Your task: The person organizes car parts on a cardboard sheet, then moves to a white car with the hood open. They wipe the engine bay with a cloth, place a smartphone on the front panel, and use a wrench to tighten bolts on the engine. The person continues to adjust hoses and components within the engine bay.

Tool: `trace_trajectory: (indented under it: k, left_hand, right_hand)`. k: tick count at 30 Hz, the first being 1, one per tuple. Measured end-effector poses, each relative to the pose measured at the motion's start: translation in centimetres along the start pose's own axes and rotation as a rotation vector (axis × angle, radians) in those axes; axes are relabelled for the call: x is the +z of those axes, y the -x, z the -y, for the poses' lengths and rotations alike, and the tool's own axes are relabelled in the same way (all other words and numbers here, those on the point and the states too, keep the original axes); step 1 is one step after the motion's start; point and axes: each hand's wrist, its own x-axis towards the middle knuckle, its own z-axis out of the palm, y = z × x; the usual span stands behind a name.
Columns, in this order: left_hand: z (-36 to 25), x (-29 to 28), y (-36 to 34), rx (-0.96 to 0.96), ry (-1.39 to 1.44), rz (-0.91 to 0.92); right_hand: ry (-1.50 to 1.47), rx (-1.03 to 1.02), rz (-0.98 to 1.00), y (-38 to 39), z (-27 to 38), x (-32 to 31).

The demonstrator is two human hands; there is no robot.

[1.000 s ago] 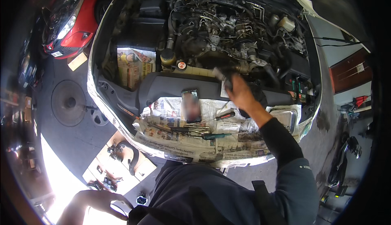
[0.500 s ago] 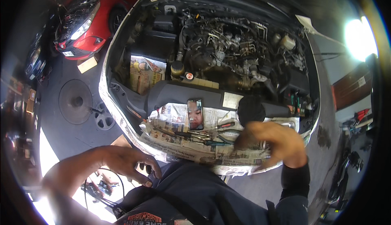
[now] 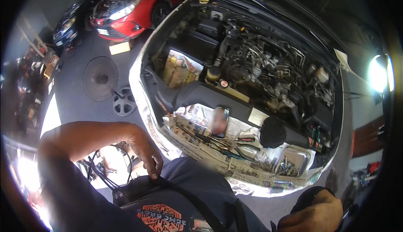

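My left hand (image 3: 145,150) is over my lap, its fingers bent down and closed at the edge of a black strap (image 3: 184,198) that runs across my dark shirt. A black mesh pouch (image 3: 132,192) hangs just below that hand. Down at the lower right, my right hand (image 3: 312,213) is bent back close to my body; its fingers are hidden, so what it holds, if anything, does not show. In front of me, newspaper (image 3: 201,158) covers the front edge of an open engine bay (image 3: 260,64). A phone (image 3: 220,122), a screwdriver (image 3: 245,139) and pliers (image 3: 247,152) lie on it.
A metal tray (image 3: 291,163) of small parts and a black cloth-like bundle (image 3: 273,132) sit at the right of the newspaper. On the left floor are a large fan (image 3: 100,78) and a wheel cover (image 3: 124,101). A red car (image 3: 130,11) stands beyond.
My right hand has drawn back from above the tools to the lower right. My left hand has come down onto the strap, which is now raised. The view has turned left.
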Motion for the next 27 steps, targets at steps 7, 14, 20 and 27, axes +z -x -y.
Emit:
trace_trajectory:
  k: [7,14,20,27]
  left_hand:
    - [1.3,3.8,-1.3,-0.060,0.044,0.063]
    - [6.8,14.0,-7.1,0.054,0.412,0.311]
    - [7.4,16.3,-8.3,-0.032,0.485,0.129]
    - [4.6,13.1,-5.7,-0.060,0.351,-0.469]
  right_hand:
    - [-0.026,-0.168,0.016,1.3,-0.3,-0.2]
    - [0.173,-0.312,-0.182,3.2,-5.8,-0.5]
    - [-0.001,-0.214,-0.280,-3.1,-14.7,3.8]
    - [-0.039,-0.387,-0.173,-6.8,-15.3,7.1]
